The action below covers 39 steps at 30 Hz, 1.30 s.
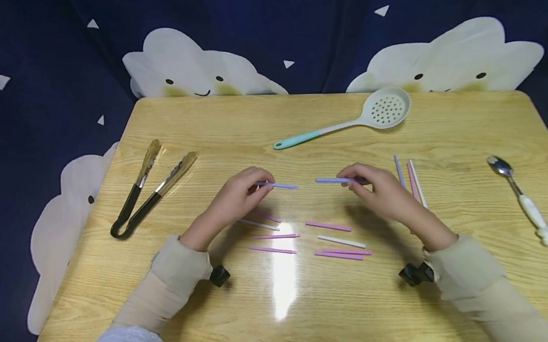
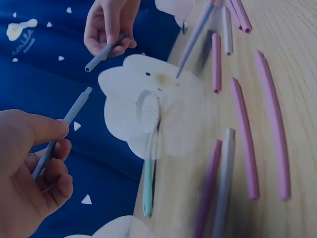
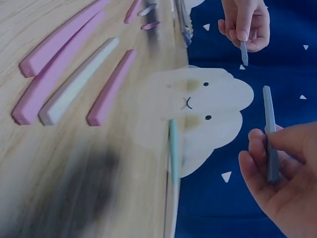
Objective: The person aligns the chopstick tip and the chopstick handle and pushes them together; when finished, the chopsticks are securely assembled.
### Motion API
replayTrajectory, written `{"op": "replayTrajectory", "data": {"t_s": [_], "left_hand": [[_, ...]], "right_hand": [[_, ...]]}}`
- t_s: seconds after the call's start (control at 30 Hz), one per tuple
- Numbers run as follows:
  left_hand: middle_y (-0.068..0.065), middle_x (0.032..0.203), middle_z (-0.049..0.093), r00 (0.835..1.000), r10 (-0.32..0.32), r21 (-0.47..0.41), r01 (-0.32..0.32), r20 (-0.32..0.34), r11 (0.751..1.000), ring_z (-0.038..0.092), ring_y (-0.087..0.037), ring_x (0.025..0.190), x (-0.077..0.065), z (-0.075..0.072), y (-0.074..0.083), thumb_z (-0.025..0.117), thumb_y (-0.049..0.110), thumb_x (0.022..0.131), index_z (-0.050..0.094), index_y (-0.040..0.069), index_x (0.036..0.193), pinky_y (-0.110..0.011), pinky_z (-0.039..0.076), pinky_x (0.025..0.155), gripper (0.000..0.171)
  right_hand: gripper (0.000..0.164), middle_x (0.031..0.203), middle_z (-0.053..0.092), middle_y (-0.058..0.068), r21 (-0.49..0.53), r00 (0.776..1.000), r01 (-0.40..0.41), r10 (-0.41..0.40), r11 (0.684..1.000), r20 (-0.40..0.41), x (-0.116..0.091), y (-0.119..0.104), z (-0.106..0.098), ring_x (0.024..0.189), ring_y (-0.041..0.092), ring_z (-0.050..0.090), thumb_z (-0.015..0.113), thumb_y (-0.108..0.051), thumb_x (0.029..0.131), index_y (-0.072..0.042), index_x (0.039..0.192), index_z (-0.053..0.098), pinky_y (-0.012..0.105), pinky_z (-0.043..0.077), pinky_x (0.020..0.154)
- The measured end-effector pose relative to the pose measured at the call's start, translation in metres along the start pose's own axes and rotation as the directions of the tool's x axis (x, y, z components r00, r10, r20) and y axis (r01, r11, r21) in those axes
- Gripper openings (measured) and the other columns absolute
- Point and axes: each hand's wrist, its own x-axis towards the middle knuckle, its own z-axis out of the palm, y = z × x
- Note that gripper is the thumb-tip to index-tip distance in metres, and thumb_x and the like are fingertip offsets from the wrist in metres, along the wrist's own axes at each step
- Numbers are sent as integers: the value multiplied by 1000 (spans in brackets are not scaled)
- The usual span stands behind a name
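Note:
Between thumb and fingers, my left hand (image 1: 241, 193) pinches a slim blue-purple stick (image 2: 77, 110) whose free end narrows to a small tip. My right hand (image 1: 378, 191) pinches a second blue-purple stick (image 3: 269, 114); its free end looks square and hollow in the left wrist view. Both are held up over the table, ends facing each other with a gap between. Below the hands lie two loose groups of similar sticks: pink and white ones on the left (image 1: 273, 250), partly behind my left hand, and pink and white ones on the right (image 1: 341, 255).
Beyond my right hand lie a blue, a white and a pink stick (image 1: 413, 182). A slotted skimmer (image 1: 318, 132) lies at the back of the wooden table (image 1: 337, 320). Black-handled tongs (image 1: 143, 205) are at the left, a white-handled spoon (image 1: 529, 207) at the right.

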Motion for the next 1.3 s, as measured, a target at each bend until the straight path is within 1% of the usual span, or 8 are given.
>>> {"op": "replayTrajectory", "data": {"t_s": [0.17, 0.33, 0.43, 0.63, 0.8, 0.93, 1.1, 1.3], "left_hand": [[-3, 80, 55, 997, 34, -32, -36, -67, 999, 40, -10, 62, 2, -1, 7, 56, 11, 89, 64, 5, 98, -23, 36, 52, 14], [-4, 77, 55, 984, 75, -76, -88, -160, 993, 41, -10, 59, 5, -1, 14, 59, 7, 86, 66, 2, 94, -22, 35, 50, 12], [-5, 76, 56, 979, 89, -104, -109, -183, 989, 41, -10, 58, 6, 0, 18, 60, 6, 85, 67, 1, 92, -22, 35, 50, 11], [-4, 75, 56, 977, 109, -165, -141, -186, 976, 41, -9, 59, 6, 0, 23, 60, 7, 85, 68, 2, 91, -22, 34, 51, 11], [-4, 74, 57, 975, 116, -205, -155, -191, 966, 41, -10, 60, 7, 0, 26, 60, 8, 85, 69, 3, 92, -22, 34, 52, 12], [-5, 75, 58, 973, 122, -208, -163, -194, 964, 43, -10, 60, 7, 0, 27, 60, 7, 85, 69, 3, 92, -22, 35, 52, 12], [-5, 77, 59, 978, 99, -219, -140, -186, 966, 46, -10, 62, 8, 0, 28, 61, 6, 84, 68, 2, 91, -22, 39, 53, 11], [-6, 79, 60, 983, 69, -249, -111, -171, 962, 51, -11, 65, 7, 0, 28, 61, 7, 85, 68, 2, 91, -22, 43, 58, 11]], "right_hand": [[19, 95, 64, 7, -3, 999, 32, -32, 999, -28, -2, -6, -3, 86, 19, 60, 52, 0, 88, -4, 104, 62, 32, 49, 74], [17, 91, 64, 6, 19, 997, 33, -32, 999, -64, -4, -12, -4, 80, 10, 57, 56, -1, 86, -4, 101, 64, 23, 47, 71], [15, 89, 64, 6, 50, 995, 36, -31, 998, -98, -4, -16, -4, 77, 5, 55, 59, 0, 84, -4, 97, 65, 18, 46, 70], [11, 86, 64, 4, 96, 988, 45, -30, 994, -152, -3, -23, -4, 74, 2, 54, 62, -2, 82, -6, 92, 66, 15, 45, 68], [11, 85, 64, 3, 120, 987, 44, -24, 992, -159, -3, -27, -4, 74, 2, 54, 63, -3, 82, -6, 91, 66, 15, 45, 68], [11, 85, 64, 3, 138, 987, 46, -23, 989, -160, -3, -28, -4, 74, 1, 54, 62, -2, 82, -6, 92, 66, 15, 45, 68], [10, 84, 64, 3, 154, 987, 39, -14, 987, -163, -2, -29, -4, 73, 2, 54, 62, -2, 83, -5, 91, 66, 15, 45, 68], [10, 85, 63, 5, 171, 988, 3, 23, 985, -149, -3, -31, -4, 74, 2, 55, 61, -4, 84, -4, 92, 65, 16, 45, 68]]}}
